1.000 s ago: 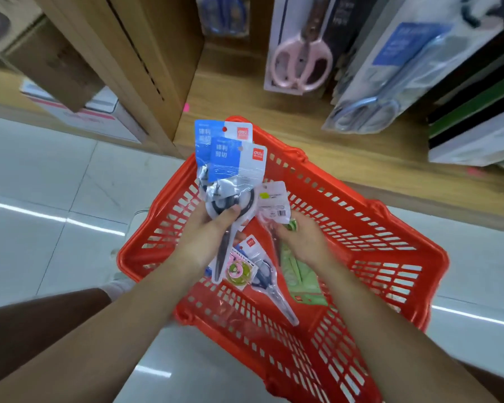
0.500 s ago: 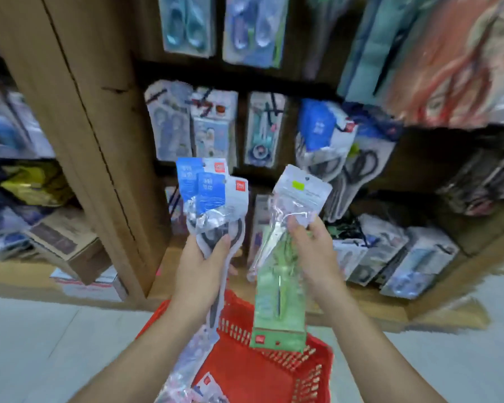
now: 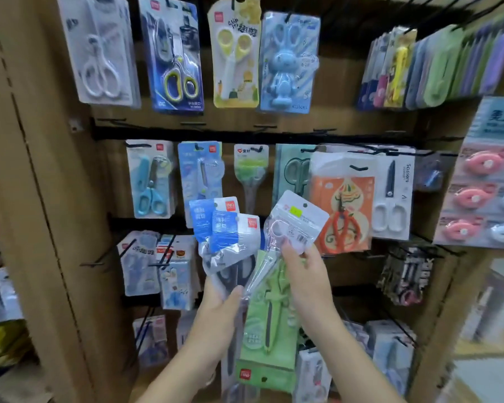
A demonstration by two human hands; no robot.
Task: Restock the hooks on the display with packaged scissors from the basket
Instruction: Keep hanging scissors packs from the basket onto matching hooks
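Note:
My left hand (image 3: 218, 312) grips two blue-topped packs of black-handled scissors (image 3: 226, 237), fanned upright in front of the display. My right hand (image 3: 306, 274) holds a clear pack with a white header (image 3: 297, 222) together with a long green scissors pack (image 3: 266, 330) that hangs down below it. Both hands are raised before the middle rows of black hooks (image 3: 358, 167). The basket is out of view.
Packaged scissors hang in rows on the wooden display: a white pair (image 3: 99, 53) top left, a blue rabbit pack (image 3: 287, 62), an orange pack (image 3: 342, 210). A bare hook (image 3: 96, 261) juts out lower left. A wooden side panel (image 3: 32, 199) stands on the left.
The view has tilted up from the red basket to the hook display. Both hands rose with their packs, and the right hand's packs came out of the basket.

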